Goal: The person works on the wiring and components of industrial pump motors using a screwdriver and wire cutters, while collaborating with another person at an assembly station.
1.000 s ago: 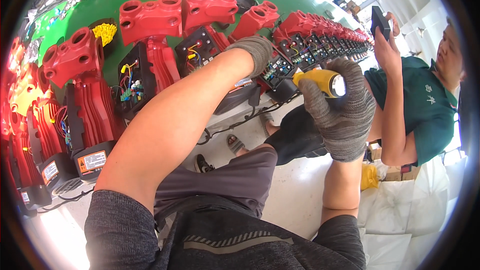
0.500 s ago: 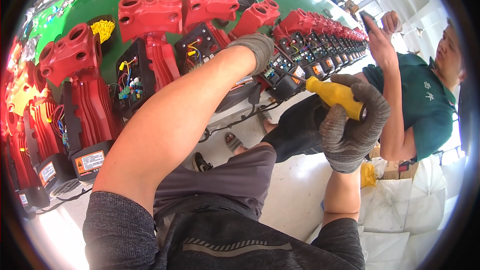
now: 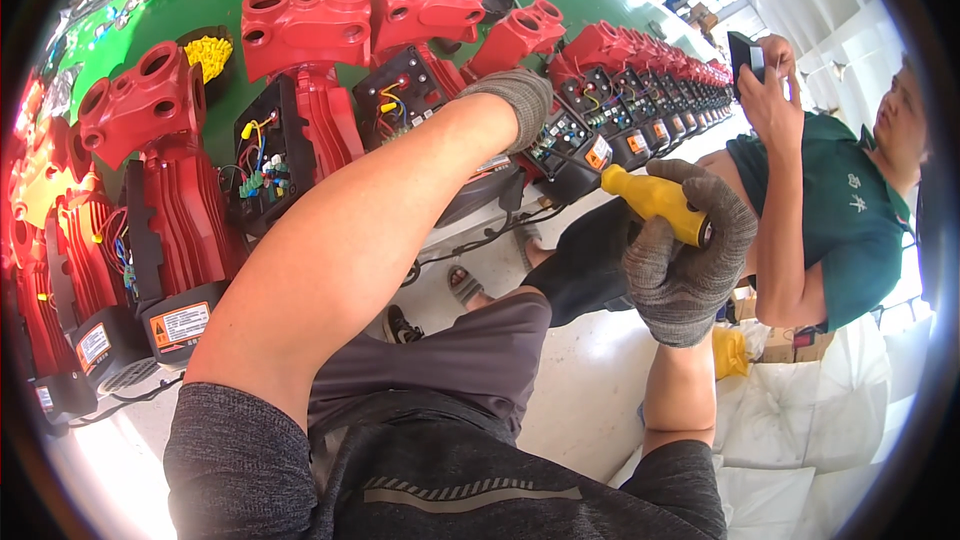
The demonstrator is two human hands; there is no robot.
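My right hand (image 3: 685, 275), in a grey knit glove, is wrapped round the yellow handle of a screwdriver (image 3: 650, 202). The handle's narrow end points left toward an open black housing with a circuit board (image 3: 565, 140); I cannot make out the shaft. My left arm reaches across the row, and its gloved hand (image 3: 522, 105) rests by a red cast machine (image 3: 518, 37) beside that board. The left fingers are hidden behind the hand.
Similar red machines (image 3: 305, 30) with exposed wiring stand in a long row on a green surface. A bowl of yellow connectors (image 3: 207, 58) sits behind them. A black cable (image 3: 470, 250) runs along the front. To the right stands a person (image 3: 825, 210) holding a dark phone-like device (image 3: 746, 56).
My right hand and the screwdriver have shifted slightly left and down. My left hand stays nearly in place. The other person has brought both hands together at the dark device.
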